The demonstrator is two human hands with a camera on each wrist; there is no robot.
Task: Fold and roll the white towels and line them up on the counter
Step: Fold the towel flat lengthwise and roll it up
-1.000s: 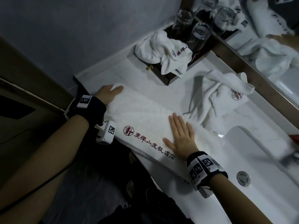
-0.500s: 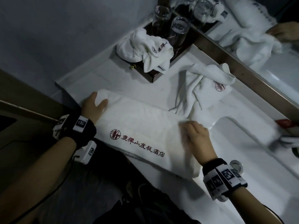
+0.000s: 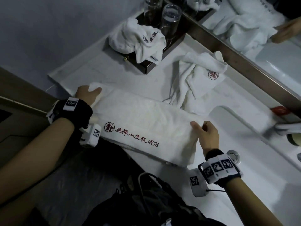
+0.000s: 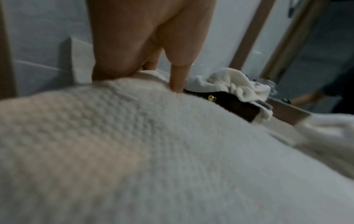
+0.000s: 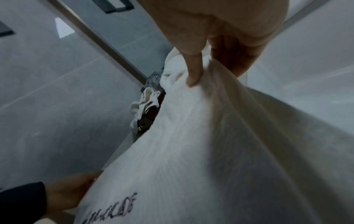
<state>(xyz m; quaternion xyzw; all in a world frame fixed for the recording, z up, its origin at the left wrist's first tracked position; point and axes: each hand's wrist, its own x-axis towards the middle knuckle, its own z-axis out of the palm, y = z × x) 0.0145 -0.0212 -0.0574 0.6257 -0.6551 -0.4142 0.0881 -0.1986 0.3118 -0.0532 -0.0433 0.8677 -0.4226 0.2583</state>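
Note:
A folded white towel (image 3: 143, 118) with red lettering lies lengthwise along the front of the white counter (image 3: 91, 69). My left hand (image 3: 88, 94) grips its far left corner, thumb on top (image 4: 178, 81) and fingers tucked under. My right hand (image 3: 203, 132) pinches the towel's right end (image 5: 210, 106) between thumb and fingers and lifts it a little. Two more white towels lie crumpled: one (image 3: 138, 39) on the dark tray at the back, one (image 3: 198, 77) on the counter by the mirror.
A dark wooden tray (image 3: 149, 67) with drinking glasses (image 3: 171, 18) stands at the back. The sink basin (image 3: 254, 154) with its drain (image 3: 233, 156) lies to the right. A mirror (image 3: 260, 38) runs along the back edge. A red packet (image 3: 279, 110) lies by the mirror.
My right hand went from lying flat on the towel to sliding to its right end and pinching it. My left hand now grips the left corner with the thumb over it.

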